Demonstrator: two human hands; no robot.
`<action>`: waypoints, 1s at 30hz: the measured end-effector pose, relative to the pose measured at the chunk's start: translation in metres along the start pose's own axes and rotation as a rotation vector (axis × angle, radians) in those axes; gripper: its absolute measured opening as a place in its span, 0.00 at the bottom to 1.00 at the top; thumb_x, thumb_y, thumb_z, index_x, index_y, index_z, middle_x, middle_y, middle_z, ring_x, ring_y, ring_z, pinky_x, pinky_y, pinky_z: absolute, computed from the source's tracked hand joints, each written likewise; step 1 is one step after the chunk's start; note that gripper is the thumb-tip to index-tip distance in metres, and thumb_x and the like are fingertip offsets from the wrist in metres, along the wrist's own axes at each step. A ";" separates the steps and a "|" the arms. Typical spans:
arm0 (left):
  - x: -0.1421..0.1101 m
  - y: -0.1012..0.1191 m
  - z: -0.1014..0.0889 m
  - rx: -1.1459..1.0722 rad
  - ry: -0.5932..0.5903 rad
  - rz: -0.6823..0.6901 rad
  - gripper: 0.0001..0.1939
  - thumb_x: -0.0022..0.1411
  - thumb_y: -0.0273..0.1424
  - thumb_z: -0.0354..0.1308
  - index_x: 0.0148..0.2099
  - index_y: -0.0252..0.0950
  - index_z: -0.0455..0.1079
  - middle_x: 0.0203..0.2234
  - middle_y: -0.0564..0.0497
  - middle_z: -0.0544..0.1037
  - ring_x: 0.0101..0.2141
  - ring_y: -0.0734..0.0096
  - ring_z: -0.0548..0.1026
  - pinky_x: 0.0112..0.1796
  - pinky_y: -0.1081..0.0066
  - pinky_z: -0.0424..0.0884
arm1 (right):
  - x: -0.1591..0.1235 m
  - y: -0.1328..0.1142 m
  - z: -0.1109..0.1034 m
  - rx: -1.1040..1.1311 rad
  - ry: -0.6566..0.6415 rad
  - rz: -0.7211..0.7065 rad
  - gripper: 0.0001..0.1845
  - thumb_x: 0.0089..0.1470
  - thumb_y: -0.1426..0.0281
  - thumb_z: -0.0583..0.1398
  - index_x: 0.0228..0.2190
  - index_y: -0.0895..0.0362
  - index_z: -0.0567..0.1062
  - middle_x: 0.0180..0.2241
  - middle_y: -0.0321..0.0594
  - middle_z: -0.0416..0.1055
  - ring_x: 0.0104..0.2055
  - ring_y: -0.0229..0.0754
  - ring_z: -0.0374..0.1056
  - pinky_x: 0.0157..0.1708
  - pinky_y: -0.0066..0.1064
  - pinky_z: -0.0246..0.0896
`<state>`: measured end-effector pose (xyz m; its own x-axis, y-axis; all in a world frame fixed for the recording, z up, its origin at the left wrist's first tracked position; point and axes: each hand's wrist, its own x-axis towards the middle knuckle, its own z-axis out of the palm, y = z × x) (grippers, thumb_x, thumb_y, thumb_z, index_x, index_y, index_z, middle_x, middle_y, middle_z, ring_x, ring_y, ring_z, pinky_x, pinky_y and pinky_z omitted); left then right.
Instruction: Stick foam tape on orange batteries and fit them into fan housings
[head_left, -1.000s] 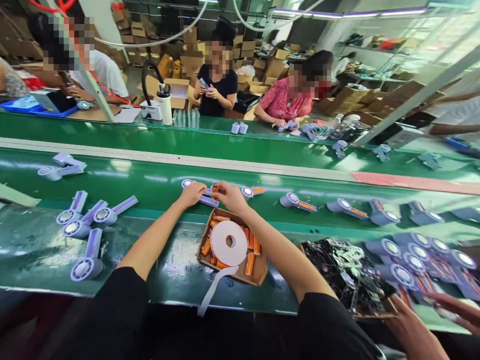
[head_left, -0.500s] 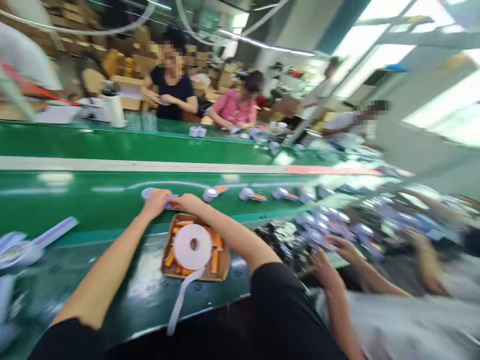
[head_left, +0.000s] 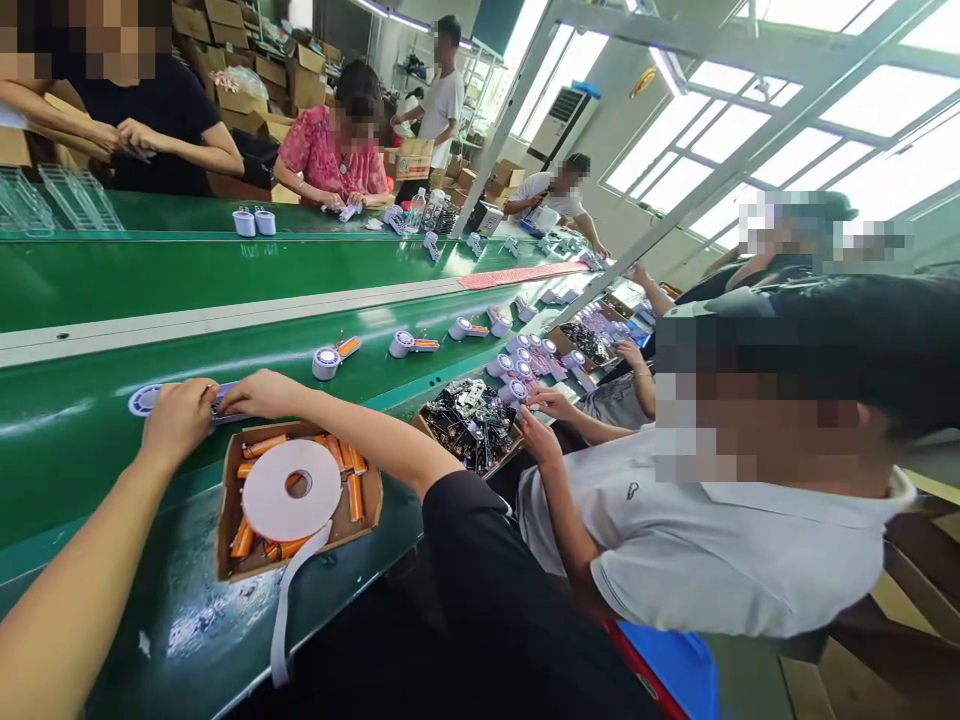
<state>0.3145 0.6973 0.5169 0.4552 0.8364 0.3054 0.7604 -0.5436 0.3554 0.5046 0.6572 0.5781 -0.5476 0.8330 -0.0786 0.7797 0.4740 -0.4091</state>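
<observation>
A lavender handheld fan housing (head_left: 142, 401), with a round slotted head and a straight handle, lies on the green conveyor belt at the left. My left hand (head_left: 178, 420) is closed over the housing where head and handle meet. Fingers of my right hand (head_left: 266, 393) pinch the handle from the right; whatever lies under the fingertips is hidden. Just in front of my hands is a cardboard tray (head_left: 225, 535) of orange battery cells (head_left: 355, 497). On top of the cells rests a white roll of tape (head_left: 262, 490), its loose end hanging over the table edge.
More fan housings (head_left: 403, 343) with orange cells stand along the belt to the right. Beside me a co-worker in a white shirt (head_left: 712, 560) handles parts near a box of black wired pieces (head_left: 472, 425). A slanted metal post (head_left: 502, 130) rises beyond; other people sit across the belt.
The view has swung to the right and become sharper, so the tray and my hands appear farther left. Both hands stay on the same fan housing.
</observation>
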 end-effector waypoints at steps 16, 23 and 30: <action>-0.133 0.120 -0.052 0.060 -0.531 0.503 0.39 0.57 0.34 0.75 0.69 0.48 0.68 0.66 0.43 0.73 0.67 0.46 0.66 0.70 0.43 0.49 | -0.276 -0.043 0.057 0.914 0.572 0.427 0.30 0.63 0.41 0.61 0.28 0.54 0.82 0.22 0.41 0.77 0.19 0.41 0.69 0.19 0.30 0.61; -0.135 0.135 -0.084 0.048 -0.337 0.467 0.29 0.63 0.35 0.68 0.64 0.35 0.70 0.63 0.36 0.73 0.65 0.39 0.66 0.68 0.41 0.60 | -0.254 -0.070 0.044 0.685 0.690 0.407 0.24 0.62 0.45 0.63 0.35 0.52 0.82 0.21 0.38 0.75 0.21 0.43 0.68 0.21 0.32 0.63; -0.194 0.102 -0.100 -0.027 0.132 0.219 0.29 0.62 0.30 0.67 0.64 0.42 0.67 0.58 0.42 0.77 0.65 0.43 0.69 0.71 0.33 0.57 | -0.231 -0.139 0.090 0.758 0.132 0.001 0.27 0.70 0.55 0.57 0.23 0.55 0.78 0.19 0.36 0.72 0.21 0.37 0.63 0.24 0.30 0.54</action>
<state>0.2573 0.4729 0.5821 0.5417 0.6833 0.4896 0.6371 -0.7137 0.2911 0.4955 0.3729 0.5715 -0.4691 0.8831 0.0105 0.3332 0.1880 -0.9239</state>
